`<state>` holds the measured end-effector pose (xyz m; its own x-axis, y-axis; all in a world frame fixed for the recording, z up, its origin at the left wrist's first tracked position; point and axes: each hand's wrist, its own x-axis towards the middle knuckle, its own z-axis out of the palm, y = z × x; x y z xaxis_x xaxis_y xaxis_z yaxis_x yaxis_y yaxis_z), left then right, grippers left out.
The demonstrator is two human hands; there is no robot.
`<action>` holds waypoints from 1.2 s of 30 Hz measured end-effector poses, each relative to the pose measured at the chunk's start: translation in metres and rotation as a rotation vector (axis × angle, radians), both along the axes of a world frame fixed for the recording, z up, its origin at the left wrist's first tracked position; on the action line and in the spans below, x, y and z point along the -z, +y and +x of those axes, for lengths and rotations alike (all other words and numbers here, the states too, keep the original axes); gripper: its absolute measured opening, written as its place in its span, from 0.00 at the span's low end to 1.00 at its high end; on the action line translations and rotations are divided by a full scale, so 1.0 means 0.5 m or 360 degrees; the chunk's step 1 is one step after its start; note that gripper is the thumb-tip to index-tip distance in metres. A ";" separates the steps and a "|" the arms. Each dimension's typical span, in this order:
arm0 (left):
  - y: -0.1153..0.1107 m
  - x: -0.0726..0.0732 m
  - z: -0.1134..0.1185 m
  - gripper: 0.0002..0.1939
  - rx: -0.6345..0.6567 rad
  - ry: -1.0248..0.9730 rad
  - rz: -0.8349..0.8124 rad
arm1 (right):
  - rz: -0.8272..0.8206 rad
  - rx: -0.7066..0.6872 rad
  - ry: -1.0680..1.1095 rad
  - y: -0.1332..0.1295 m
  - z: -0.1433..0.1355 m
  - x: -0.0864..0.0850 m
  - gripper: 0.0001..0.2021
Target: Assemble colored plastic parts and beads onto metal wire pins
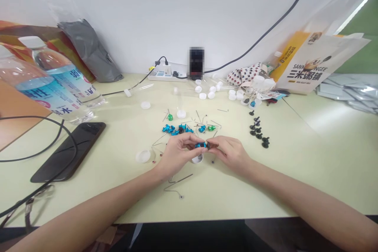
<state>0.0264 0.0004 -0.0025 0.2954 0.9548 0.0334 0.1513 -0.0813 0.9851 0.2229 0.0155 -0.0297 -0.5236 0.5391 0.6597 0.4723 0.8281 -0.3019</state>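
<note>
Head view: left hand (174,153), grip narrow, pinches a small blue part (200,145) over the bench (295,197). Right hand (232,151), grip also narrow, on the part's dark end. White cap (197,161) just below, partly hidden. More blue pieces (169,128) lie beyond; bent metal rods (183,179) nearer; black screw-like pieces (259,136) clustered at right.

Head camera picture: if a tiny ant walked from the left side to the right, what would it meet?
Black phone → left hand → blue piece → right hand → black pieces → white-and-yellow bag.
</note>
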 end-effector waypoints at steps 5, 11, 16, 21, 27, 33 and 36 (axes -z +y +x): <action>0.000 0.001 0.002 0.08 0.0011 -0.0021 -0.0010 | -0.0010 0.0018 0.0018 0.000 0.001 0.005 0.07; 0.000 -0.004 0.002 0.07 0.0008 -0.0026 -0.0033 | 0.0016 -0.0020 0.0015 -0.001 0.001 0.000 0.06; 0.001 -0.004 0.002 0.07 -0.0006 -0.0042 -0.0043 | -0.0019 -0.0002 0.0004 0.000 0.001 0.004 0.08; 0.002 -0.003 0.001 0.08 -0.0008 -0.0051 -0.0069 | 0.0041 -0.0011 0.0028 -0.001 -0.001 0.002 0.06; 0.001 0.002 0.000 0.08 0.0010 -0.0082 -0.0059 | 0.0014 -0.0025 0.0002 0.000 -0.001 -0.002 0.07; 0.002 0.001 0.001 0.07 0.0003 -0.0070 -0.0050 | 0.0032 0.0017 0.0037 -0.001 -0.002 0.003 0.07; 0.002 0.001 0.000 0.07 0.0019 -0.0081 -0.0054 | 0.0041 -0.0009 0.0030 -0.002 -0.002 0.001 0.06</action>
